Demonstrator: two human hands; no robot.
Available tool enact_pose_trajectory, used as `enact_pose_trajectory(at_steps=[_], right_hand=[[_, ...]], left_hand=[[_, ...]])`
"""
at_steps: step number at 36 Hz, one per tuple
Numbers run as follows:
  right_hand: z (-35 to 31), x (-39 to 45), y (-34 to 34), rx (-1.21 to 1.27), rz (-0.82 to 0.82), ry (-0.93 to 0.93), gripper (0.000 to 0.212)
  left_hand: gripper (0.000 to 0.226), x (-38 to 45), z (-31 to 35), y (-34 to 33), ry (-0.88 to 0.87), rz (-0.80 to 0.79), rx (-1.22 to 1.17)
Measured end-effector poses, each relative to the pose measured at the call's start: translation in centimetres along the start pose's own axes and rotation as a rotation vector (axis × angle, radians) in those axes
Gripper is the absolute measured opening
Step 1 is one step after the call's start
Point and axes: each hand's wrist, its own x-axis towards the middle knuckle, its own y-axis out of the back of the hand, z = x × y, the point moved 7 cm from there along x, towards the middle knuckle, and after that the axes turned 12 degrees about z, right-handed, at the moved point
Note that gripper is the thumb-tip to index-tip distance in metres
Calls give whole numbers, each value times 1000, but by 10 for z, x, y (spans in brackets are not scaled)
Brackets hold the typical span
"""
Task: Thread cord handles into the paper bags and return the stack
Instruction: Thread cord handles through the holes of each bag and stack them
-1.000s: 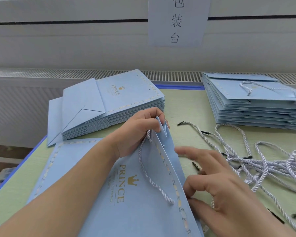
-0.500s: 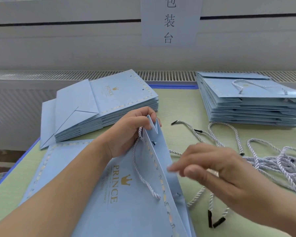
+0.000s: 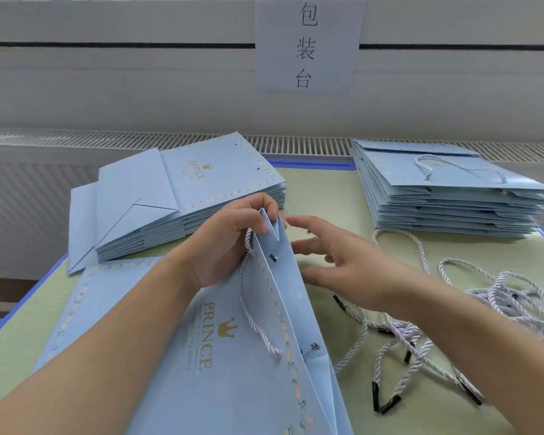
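While left hand (image 3: 230, 243) pinches paper bag (image 3: 239, 372) rim, right hand (image 3: 336, 262) splayed, seemingly touching nothing

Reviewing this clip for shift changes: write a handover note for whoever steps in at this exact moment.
Left hand grips the top edge of the bag in work, tilted up on the table. Right hand open, empty, beside that edge.
One cord handle is threaded on the near face; the second is not yet.
Loose cords lie right. Unthreaded stack back left, finished stack back right.

Green table (image 3: 321, 189) bears two bag stacks (image 3: 189, 196) (image 3: 446, 196) and loose cords (image 3: 500, 293).
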Motion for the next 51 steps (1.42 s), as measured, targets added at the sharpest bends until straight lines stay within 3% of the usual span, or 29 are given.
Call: enact_pose_trajectory(at_steps=[7, 12, 17, 19, 24, 29, 34, 38, 45, 51], right_hand=[[4, -11, 2, 561, -158, -135, 60], [-2, -21, 26, 1108, -414, -124, 69], [8, -20, 39, 1215, -436, -158, 65], [13, -20, 41, 1151, -412, -205, 63], [20, -21, 48, 727, -287, -195, 53], [17, -24, 48, 305, -171, -134, 31], [16, -19, 58, 236, 42, -156, 21], [12, -18, 61, 135, 138, -82, 17], [15, -14, 55, -121, 256, 40, 14], [9, -16, 43, -281, 216, 96, 45]], left_hand=[[18, 0, 0, 1, -3, 7, -11], [19, 0, 0, 1, -5, 14, 3], [19, 1, -3, 1, 2, 16, 12], [19, 1, -3, 2, 5, 19, 8], [20, 0, -5, 1, 10, 20, 25], [17, 2, -5, 3, -2, 49, 52], [11, 4, -6, 8, -79, 151, 263], [26, 5, -8, 8, -143, 201, 406], [45, 7, -10, 7, -237, 224, 565], [27, 6, -6, 4, -290, 254, 607]])
